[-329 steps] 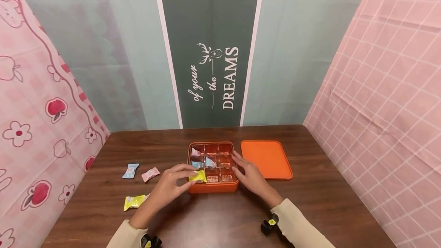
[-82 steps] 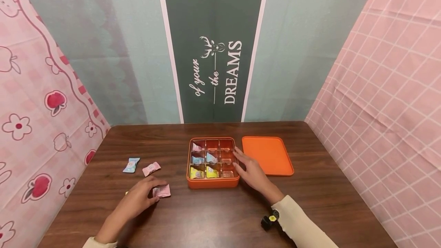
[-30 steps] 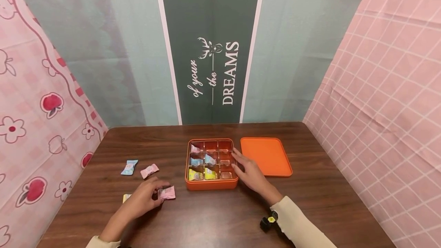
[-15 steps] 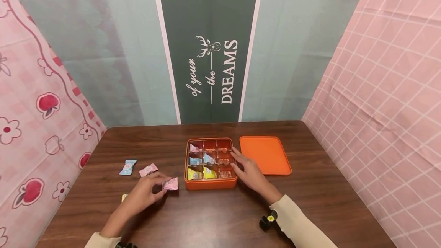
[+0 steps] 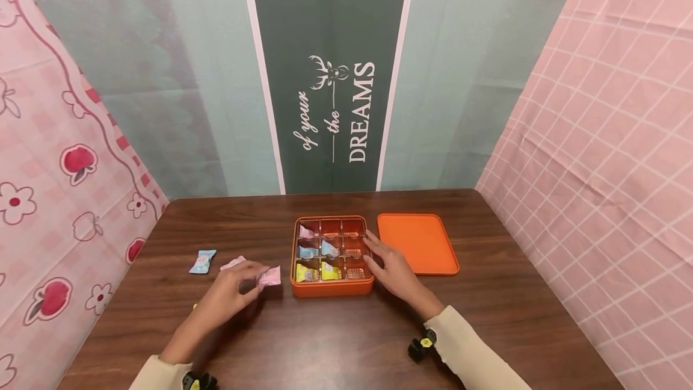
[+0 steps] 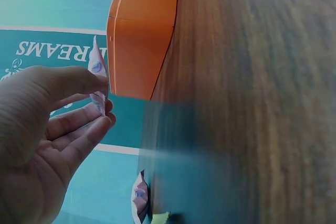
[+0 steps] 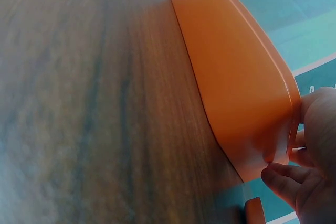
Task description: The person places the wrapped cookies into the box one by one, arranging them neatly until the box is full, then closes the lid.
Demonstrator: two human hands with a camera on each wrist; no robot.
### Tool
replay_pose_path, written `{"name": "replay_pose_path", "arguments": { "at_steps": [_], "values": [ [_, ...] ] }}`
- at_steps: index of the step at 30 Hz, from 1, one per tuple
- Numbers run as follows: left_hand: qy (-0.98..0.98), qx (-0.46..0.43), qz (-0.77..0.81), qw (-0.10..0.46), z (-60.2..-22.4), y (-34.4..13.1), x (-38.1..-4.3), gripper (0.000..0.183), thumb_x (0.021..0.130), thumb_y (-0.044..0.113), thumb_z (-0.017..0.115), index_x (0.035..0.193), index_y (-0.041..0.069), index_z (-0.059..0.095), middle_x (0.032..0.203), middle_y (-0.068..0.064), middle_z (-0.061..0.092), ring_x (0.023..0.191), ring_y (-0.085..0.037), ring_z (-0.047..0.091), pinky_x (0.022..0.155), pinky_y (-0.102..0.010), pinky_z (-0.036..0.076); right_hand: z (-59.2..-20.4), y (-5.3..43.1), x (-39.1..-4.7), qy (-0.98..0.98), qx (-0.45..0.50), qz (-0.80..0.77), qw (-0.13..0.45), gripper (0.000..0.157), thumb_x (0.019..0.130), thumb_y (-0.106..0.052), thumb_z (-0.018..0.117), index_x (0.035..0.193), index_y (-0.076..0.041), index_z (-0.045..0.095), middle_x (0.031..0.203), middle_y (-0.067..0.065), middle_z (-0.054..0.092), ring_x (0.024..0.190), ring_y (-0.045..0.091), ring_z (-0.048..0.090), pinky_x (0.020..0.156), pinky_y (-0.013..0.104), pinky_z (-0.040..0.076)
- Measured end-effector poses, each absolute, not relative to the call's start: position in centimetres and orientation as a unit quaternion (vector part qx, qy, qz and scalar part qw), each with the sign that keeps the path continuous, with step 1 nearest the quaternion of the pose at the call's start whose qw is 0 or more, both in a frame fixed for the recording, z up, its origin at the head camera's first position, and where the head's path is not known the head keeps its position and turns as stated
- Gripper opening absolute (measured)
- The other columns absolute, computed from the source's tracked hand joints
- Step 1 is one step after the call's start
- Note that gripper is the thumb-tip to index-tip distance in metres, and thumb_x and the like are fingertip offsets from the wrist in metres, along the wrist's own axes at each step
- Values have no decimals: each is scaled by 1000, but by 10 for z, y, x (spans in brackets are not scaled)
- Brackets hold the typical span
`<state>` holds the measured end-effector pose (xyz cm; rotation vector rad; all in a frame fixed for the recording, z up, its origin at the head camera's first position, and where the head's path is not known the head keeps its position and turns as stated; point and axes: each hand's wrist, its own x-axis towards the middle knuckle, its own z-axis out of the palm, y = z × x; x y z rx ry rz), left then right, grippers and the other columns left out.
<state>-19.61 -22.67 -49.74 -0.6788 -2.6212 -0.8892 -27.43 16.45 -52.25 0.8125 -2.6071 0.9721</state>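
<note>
My left hand (image 5: 230, 294) pinches a pink wrapped candy (image 5: 269, 276) between thumb and fingertips. In the left wrist view that candy (image 6: 98, 80) is held off the table, just beside the box wall. The orange divided box (image 5: 332, 289) stands to its right. Pink, blue and yellow candies sit in its left column; a blue candy (image 5: 329, 248) and a yellow candy (image 5: 329, 270) are in the middle column. My right hand (image 5: 397, 272) rests against the box's right side with fingers extended. In the right wrist view its fingertips touch the orange wall (image 7: 231, 66).
An orange square lid (image 5: 418, 244) lies right of the box. On the left of the table lie a blue candy (image 5: 203, 262) and another pink candy (image 5: 233, 262), partly behind my left hand. A yellow wrapper edge (image 5: 195, 306) shows beside the left wrist.
A second yellow candy has joined the first in the box's front row. My left hand has since picked up the pink candy and carried it toward the box. The right hand stays put.
</note>
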Motion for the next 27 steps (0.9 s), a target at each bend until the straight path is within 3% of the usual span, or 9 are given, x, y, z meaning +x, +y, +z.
{"name": "replay_pose_path", "arguments": {
  "at_steps": [5,10,27],
  "values": [
    [-901,-236,-319,174,-497,-223,-198,36,81,-1,82,116,3,76,109,-2,72,91,-14,71,96,-57,50,-523,165,-274,-893,278,333,119,49,99,-22,68,143,-2,57,154,9,47,133,33,54,104,53,45],
    [-902,-229,-313,191,-496,-218,-201,35,82,2,82,117,2,75,110,-4,72,95,-20,70,78,-46,57,-523,165,-276,-894,278,330,116,49,100,-22,67,143,-2,57,154,11,47,133,33,53,105,53,45],
    [-901,-216,-333,177,-485,-206,-217,38,83,4,83,120,3,74,114,-9,71,100,-25,70,83,-47,58,-520,165,-275,-898,274,328,108,48,100,-23,66,143,-2,57,155,7,45,134,32,53,107,51,44]
  ]
}}
